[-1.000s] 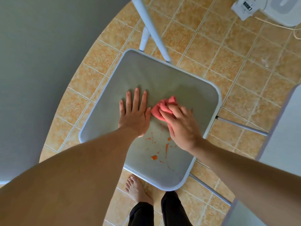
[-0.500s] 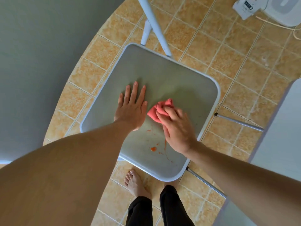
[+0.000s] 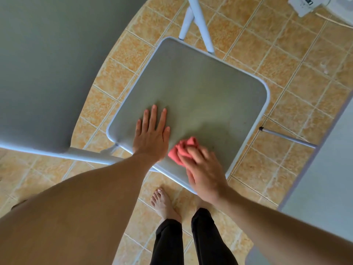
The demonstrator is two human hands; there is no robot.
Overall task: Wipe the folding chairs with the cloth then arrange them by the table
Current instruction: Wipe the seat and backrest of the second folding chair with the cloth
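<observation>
The right fingers (image 3: 197, 156), blurred with motion, are clenched round the bunched red cloth (image 3: 181, 149), pressing it onto the grey chair seat (image 3: 200, 88) near its 6 o'clock edge. At the cloth's 9 o'clock, just beside it, the left fingers (image 3: 152, 115) lie straight and released, and the left hand (image 3: 151, 135) stays flat on the seat to brace it. A second ago the cloth sat nearer the seat's middle, with orange spatters bare at 6 o'clock from it. The right hand (image 3: 205, 175) has since swept down over that patch, and no orange shows around it now. Whether the marks are gone or only hidden under the hand cannot be told. This seat looks nearly wiped, with arranging by the table still ahead.
</observation>
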